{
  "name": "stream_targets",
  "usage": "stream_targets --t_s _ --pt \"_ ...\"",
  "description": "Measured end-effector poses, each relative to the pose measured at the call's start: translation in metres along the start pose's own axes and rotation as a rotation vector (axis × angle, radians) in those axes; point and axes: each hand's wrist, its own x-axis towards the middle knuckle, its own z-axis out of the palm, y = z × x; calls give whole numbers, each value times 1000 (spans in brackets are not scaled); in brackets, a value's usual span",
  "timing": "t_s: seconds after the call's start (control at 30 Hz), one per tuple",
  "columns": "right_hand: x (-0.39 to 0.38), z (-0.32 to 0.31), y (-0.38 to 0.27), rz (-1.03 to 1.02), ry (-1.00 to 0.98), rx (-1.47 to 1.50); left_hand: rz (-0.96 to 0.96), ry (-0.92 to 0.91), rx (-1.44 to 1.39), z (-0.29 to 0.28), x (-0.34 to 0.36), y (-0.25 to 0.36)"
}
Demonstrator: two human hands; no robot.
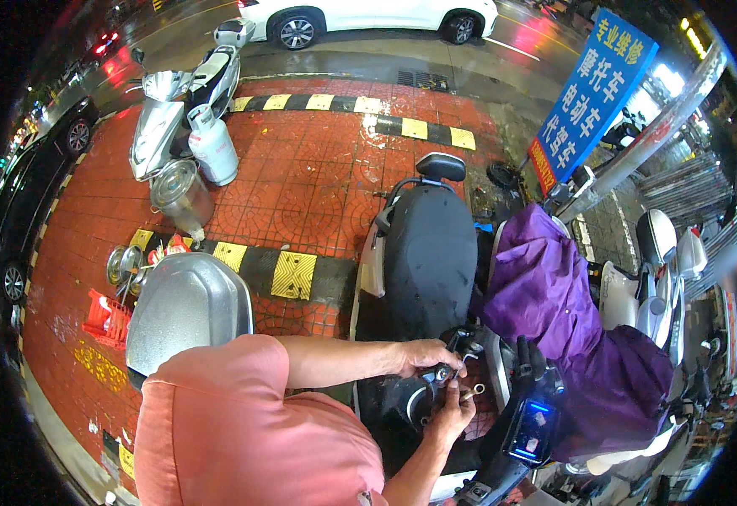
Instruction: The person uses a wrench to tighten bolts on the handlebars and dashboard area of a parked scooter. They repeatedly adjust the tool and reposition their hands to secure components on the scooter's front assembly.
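My left hand [426,356] is closed around a small dark part [442,372] with a round, shiny metal face. A thin bent metal piece [470,355] sticks out beside its fingertips. Just below, my right hand [450,415] pinches a small tool [473,391] that looks like a ring-ended wrench, partly hidden by the fingers. Both hands nearly touch, above the front of a scooter with a black seat [432,253]. Its dark handlebar [503,447] carries a lit screen [532,430] to the right of my right hand.
A purple cover [545,295] drapes over the vehicle at the right. A grey top box [190,308] stands beside my left shoulder. Farther off are a silver scooter [162,114], a gas cylinder [213,148], a metal drum [181,198], a speed bump [294,274] and a blue sign [592,93].
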Motion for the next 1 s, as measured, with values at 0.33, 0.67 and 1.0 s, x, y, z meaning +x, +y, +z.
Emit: stream_targets --t_s 0.33,0.67,1.0 --pt "-71 -55 -65 -52 356 -56 -15 414 216 -56 48 13" --pt "-106 -117 -91 -266 650 161 27 619 380 -160 184 -3" --pt "-54 -107 -24 -27 407 -263 67 633 467 -172 327 6"
